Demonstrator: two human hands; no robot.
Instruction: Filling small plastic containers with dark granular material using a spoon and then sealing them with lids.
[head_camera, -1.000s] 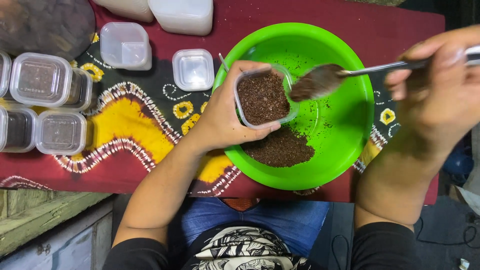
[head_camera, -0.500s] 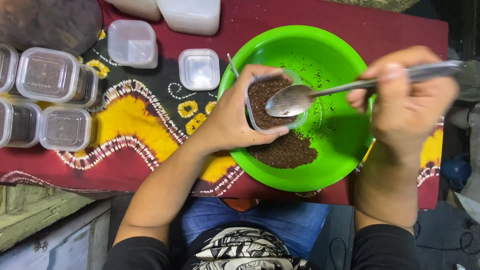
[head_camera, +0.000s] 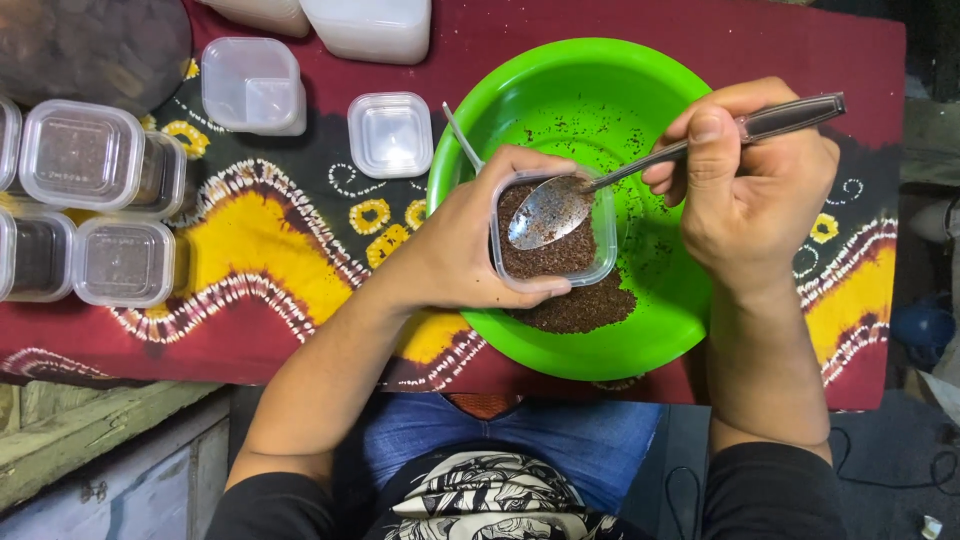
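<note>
Head view: tub (head_camera: 552, 262) between both hands, probably touching.

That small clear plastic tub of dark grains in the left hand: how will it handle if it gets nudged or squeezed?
The small clear plastic tub looks thin-walled, so it probably flexes under a squeeze from the left hand. It is filled near the rim with dark brown grains, so tilting would likely spill them into the green plastic bowl. Probably light for its size.

Patterned cloth (head_camera: 270, 250) under green bowl (head_camera: 660, 330)
</note>
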